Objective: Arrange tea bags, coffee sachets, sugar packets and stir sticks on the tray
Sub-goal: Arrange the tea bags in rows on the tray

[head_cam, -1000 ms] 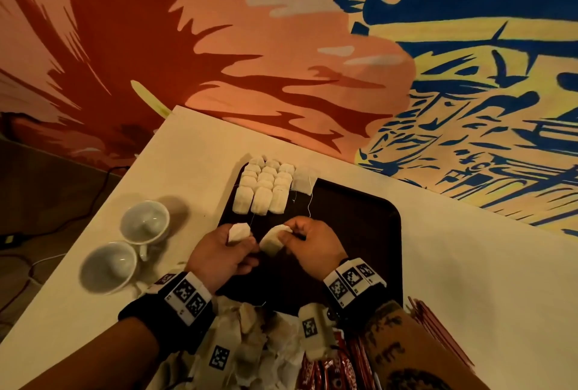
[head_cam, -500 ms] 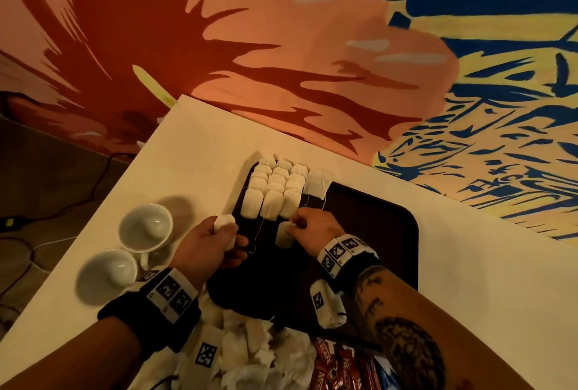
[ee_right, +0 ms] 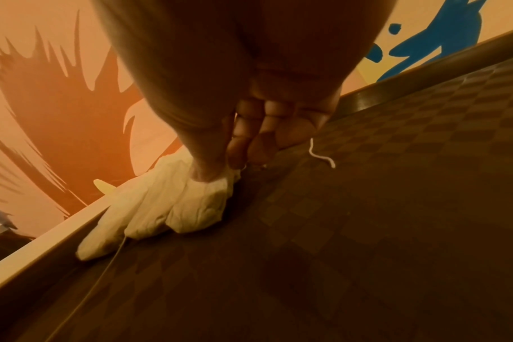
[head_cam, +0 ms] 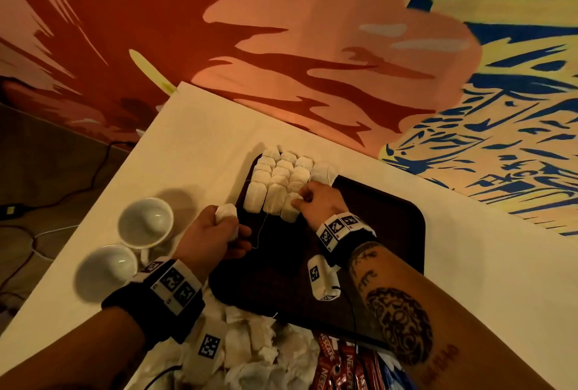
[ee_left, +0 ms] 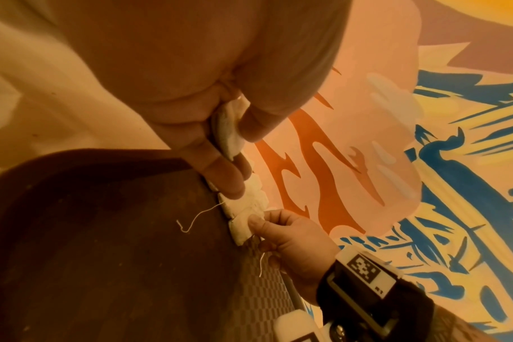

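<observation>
A dark brown tray (head_cam: 375, 233) lies on the cream table. White tea bags (head_cam: 281, 173) sit in three rows at its far left corner. My right hand (head_cam: 301, 200) pinches a tea bag (head_cam: 289, 209) lying at the near end of the right-hand row; in the right wrist view the thumb presses on this bag (ee_right: 202, 201). My left hand (head_cam: 230, 223) hovers over the tray's left edge and grips another tea bag (head_cam: 225, 214) between thumb and fingers (ee_left: 220, 175), its string hanging loose. That held bag (ee_left: 229, 132) stands on edge.
Two white cups (head_cam: 145, 222) (head_cam: 106, 267) stand left of the tray near the table's left edge. A heap of loose tea bags (head_cam: 250, 346) and red coffee sachets (head_cam: 341, 367) lie at the near edge. A painted wall runs behind.
My right hand carried its tea bag from the tray's middle forward to the near end of the right-hand row. My left hand drifted slightly left, still holding its bag.
</observation>
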Motion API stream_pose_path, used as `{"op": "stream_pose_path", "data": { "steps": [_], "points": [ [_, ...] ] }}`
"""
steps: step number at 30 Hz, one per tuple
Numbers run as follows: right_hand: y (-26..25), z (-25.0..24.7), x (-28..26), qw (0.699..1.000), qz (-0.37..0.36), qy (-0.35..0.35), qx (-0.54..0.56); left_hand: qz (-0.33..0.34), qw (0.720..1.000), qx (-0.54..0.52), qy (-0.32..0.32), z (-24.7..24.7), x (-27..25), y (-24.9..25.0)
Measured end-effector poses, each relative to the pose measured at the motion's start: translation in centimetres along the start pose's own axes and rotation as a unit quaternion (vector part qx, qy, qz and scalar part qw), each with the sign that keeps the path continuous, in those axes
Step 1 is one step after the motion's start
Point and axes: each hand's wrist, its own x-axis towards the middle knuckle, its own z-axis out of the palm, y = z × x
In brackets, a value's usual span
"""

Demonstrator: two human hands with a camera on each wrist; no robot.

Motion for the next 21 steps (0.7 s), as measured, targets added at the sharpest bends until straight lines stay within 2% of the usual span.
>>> {"op": "stream_pose_path", "data": {
  "steps": [4, 8, 12, 14, 16, 21],
  "points": [
    [-0.3, -0.3, -0.6, 0.997, 0.000, 0.037, 0.063, 0.011, 1.000, 0.004, -0.021, 0.1, -0.3, 0.1],
    [-1.6, -0.3, -2.6, 0.993, -0.041, 0.053, 0.102, 0.027, 0.998, 0.030, -0.043, 0.5, -0.6, -0.1],
    [-3.1, 0.4, -6.5, 0.978, -0.109, -0.037, 0.174, 0.059, 0.993, 0.086, -0.061, 1.1, -1.9, 0.1],
    [-3.6, 1.0, -8.3, 0.967, -0.146, -0.073, 0.197, 0.087, 0.983, 0.145, -0.065, 1.3, -2.4, 0.1],
    [-3.7, 1.7, -9.4, 0.963, -0.169, -0.049, 0.205, 0.106, 0.972, 0.199, -0.069, 1.3, -2.7, 0.1],
    [-3.1, 2.1, -10.3, 0.955, -0.151, 0.025, 0.252, 0.097, 0.980, 0.147, -0.087, 0.8, -3.8, -0.3]
  ]
}}
